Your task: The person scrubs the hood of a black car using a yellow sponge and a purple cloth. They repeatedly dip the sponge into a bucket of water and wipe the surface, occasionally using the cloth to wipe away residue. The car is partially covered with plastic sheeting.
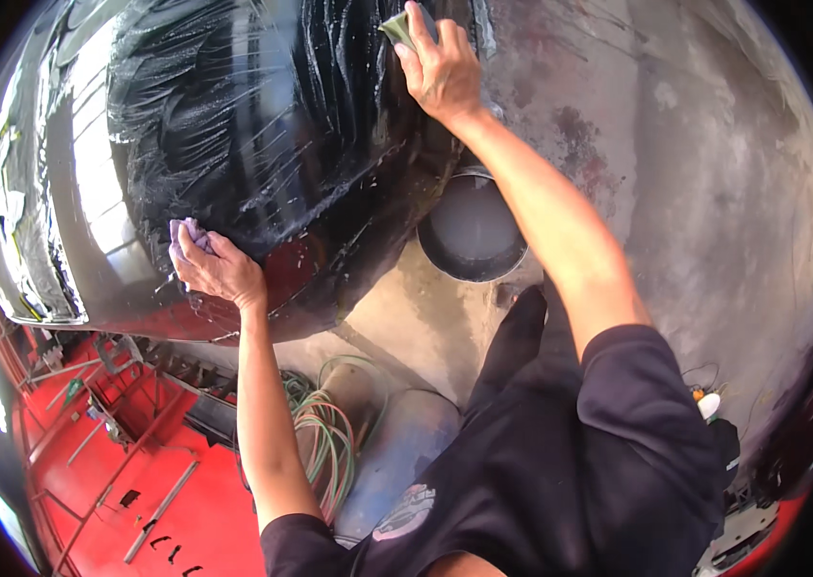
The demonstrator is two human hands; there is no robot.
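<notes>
A glossy black car body panel (262,125) curves across the upper left, smeared with streaks of whitish, wet-looking film. My left hand (222,274) is closed around a crumpled light-purple cloth (191,237) against the lower part of the panel. Farther off and to the right, my right hand (445,72) pinches a thin, folded olive-green pad (397,30) at the panel's right edge. Whether the pad is sandpaper or a scouring sheet I cannot tell. Below my right forearm, a round dark bucket (435,252) with greyish contents stands on the floor.
Stained concrete floor (714,163) stretches along the right. Coiled green and orange hoses (325,423) lie near my left elbow, beside a blue cylinder (401,447). Metal frames and bars (161,510) sit over a red floor at the lower left.
</notes>
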